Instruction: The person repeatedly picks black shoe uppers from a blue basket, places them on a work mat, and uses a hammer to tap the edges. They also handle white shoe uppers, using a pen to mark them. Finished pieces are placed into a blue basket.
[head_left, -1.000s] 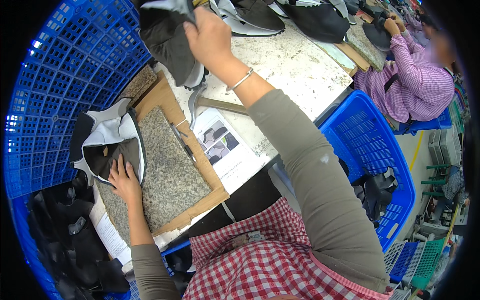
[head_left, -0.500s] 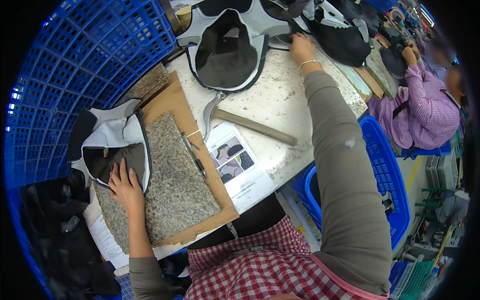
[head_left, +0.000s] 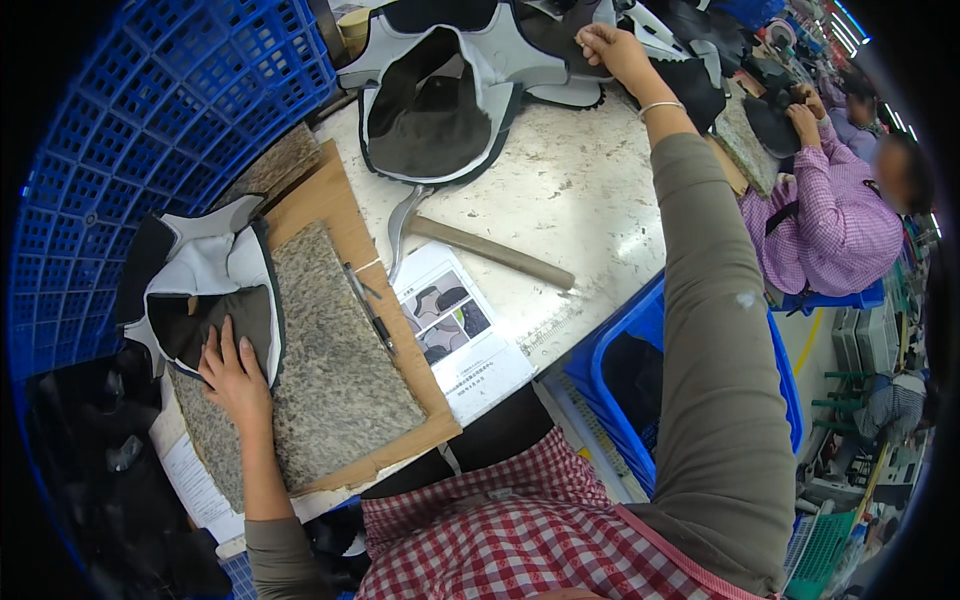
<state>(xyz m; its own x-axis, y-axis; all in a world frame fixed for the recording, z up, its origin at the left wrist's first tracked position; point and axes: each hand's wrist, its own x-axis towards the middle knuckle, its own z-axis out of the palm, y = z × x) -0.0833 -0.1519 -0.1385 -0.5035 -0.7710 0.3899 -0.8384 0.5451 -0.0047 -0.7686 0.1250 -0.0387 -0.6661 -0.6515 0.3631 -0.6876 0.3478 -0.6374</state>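
My left hand lies with its fingers spread on the dark lining of a grey, white and black shoe upper. That upper rests partly on a speckled stone slab. At the far side of the table, my right hand is raised with its fingers curled together over grey and black pieces. Whatever its fingertips pinch, if anything, is too small to make out. A second shoe upper lies open to the left of that hand. Nearer to me is a hammer with a wooden handle and a curved metal head.
Brown cardboard lies under the slab, with a pen beside it. A printed sheet is on the white table. A tall blue crate stands left, a blue basket right. A co-worker in pink checks sits beyond.
My right hand has lifted and moved farther away from the edge of the second upper, its fingers now curled. My left hand stays on the shoe upper. The whole view has shifted slightly.
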